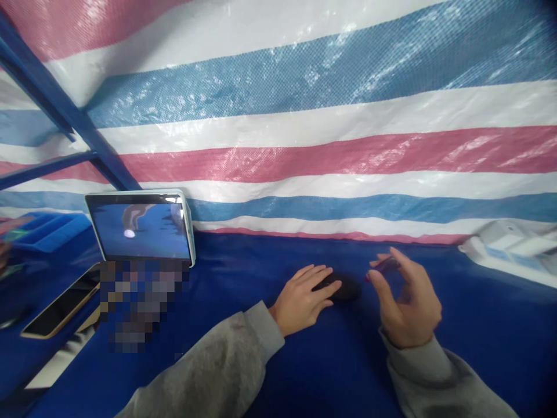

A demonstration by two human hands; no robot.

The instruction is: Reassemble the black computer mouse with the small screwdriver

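Left hand [304, 299]: spread, my fingers on the black mouse [347, 287].
Right hand [409, 305]: I pinch a small piece [386, 266] between thumb and finger.
Black mouse: beneath my left fingertips, the nearer hand; long axis running toward my right.
Small piece: at my right fingertips, dark reddish, blurred.

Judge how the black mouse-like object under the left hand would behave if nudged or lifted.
The black mouse-like object lies low and broad on the blue tabletop, so it would probably slide rather than tip. Its even, rounded outline suggests a stiff shell that should keep its shape if the left hand gripped it.
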